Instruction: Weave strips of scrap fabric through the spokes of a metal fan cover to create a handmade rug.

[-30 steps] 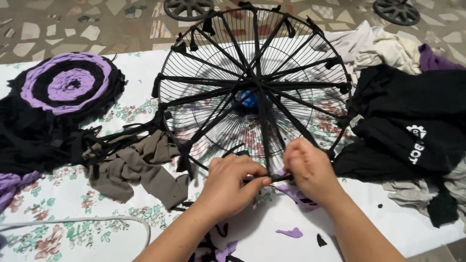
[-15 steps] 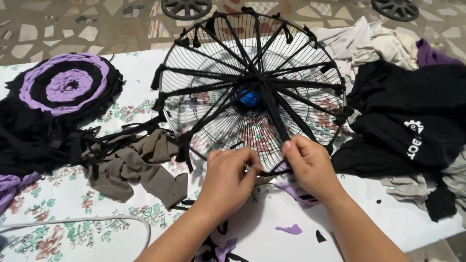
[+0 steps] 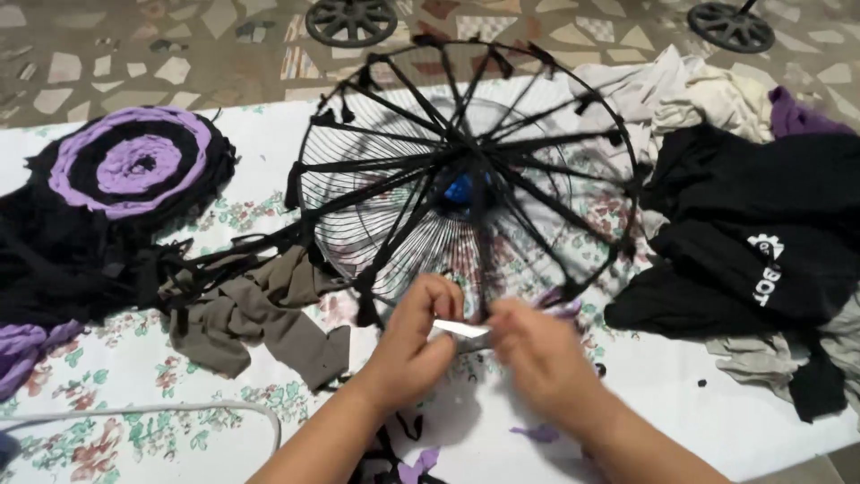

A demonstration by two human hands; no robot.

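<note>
Since the earlier frames, both hands have been drawn back from the rim of the wire fan guard point(image 3: 466, 179) toward 6 o'clock, and a pale strip point(image 3: 461, 329) is now stretched between them. The strip is pinched in the fingers of the left hand point(image 3: 414, 345); the right hand point(image 3: 537, 354) is blurred, so whether its fingers are closed on the strip cannot be told. The guard, wrapped with black fabric strips, is laid at the centre of a counter covered by a floral cloth point(image 3: 134, 403). A purple-and-black woven round mat point(image 3: 134, 166) is seen at 9 o'clock, a grey-brown rag point(image 3: 260, 318) at 8 o'clock, black garments point(image 3: 761, 233) at 3 o'clock. Mosaic stone flooring point(image 3: 134, 45) is seen at 12 o'clock.
</note>
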